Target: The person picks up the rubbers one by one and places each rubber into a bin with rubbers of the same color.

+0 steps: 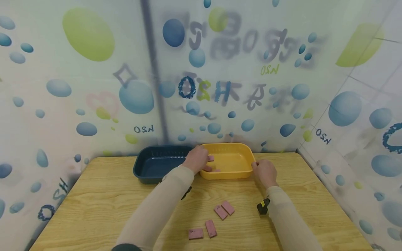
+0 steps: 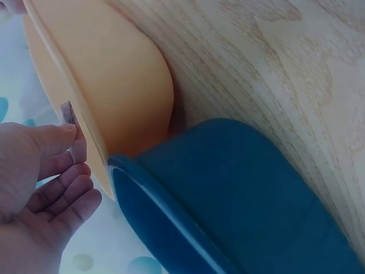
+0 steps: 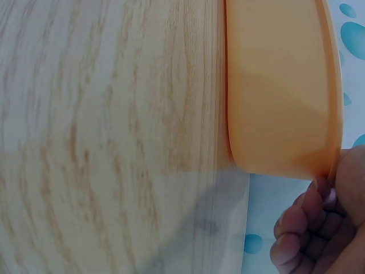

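The left hand [image 1: 197, 159] pinches a tile [image 2: 79, 149] at the yellow bin's [image 1: 230, 175] left end; the right hand [image 1: 265, 173] grips its right rim. Nearer than it, four tiles [image 1: 196, 233] lie on the surface [image 1: 251, 233].

Backdrop [image 1: 176, 122]: mirrored "H2O" [image 1: 204, 91], large at centre, smaller repeats around.
Grey lettering [image 1: 226, 48] on backdrop: blurred, illegible.
Pink tiles [image 1: 221, 212]: darkly marked, too small to read.
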{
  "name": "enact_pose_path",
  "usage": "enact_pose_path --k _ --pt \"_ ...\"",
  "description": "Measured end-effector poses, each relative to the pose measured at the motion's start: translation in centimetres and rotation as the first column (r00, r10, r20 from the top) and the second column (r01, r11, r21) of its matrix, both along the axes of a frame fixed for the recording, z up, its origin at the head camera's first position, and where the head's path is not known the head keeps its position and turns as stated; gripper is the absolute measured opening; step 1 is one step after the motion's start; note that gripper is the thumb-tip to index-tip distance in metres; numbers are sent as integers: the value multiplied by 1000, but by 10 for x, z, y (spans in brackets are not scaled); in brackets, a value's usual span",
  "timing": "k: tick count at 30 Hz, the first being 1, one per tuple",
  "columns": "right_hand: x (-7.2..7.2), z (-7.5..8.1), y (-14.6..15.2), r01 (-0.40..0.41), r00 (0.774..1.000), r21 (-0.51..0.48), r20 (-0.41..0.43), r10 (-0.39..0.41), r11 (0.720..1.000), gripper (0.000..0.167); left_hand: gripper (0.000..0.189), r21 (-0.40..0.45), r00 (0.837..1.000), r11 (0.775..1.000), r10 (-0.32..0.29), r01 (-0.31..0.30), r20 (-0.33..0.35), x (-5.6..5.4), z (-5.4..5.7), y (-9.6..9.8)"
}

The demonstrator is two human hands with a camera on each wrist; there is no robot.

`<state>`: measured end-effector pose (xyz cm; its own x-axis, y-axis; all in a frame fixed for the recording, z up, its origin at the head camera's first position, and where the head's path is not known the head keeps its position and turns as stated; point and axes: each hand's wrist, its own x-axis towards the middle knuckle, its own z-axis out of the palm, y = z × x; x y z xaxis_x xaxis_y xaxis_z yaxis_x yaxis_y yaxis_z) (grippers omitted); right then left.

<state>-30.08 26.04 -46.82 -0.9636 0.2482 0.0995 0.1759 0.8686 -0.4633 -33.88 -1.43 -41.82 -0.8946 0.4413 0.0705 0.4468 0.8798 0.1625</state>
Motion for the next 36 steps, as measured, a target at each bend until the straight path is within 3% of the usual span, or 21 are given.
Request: enact_pose_path --k 18,29,36 --pt "-1 2 -1 -3 1000 1 16 3 1000 44 44 -32 999 999 35 -34 4 -8 -5 5" --pt "1 2 0 -9 1000 5 5 9 1000 44 43 1 998 999 35 -35 45 -8 1 0" --pt "1 0 1 -15 1000 12 -3 15 1000 44 47 -4 1000 1000 22 -22 -22 -5 3 -7"
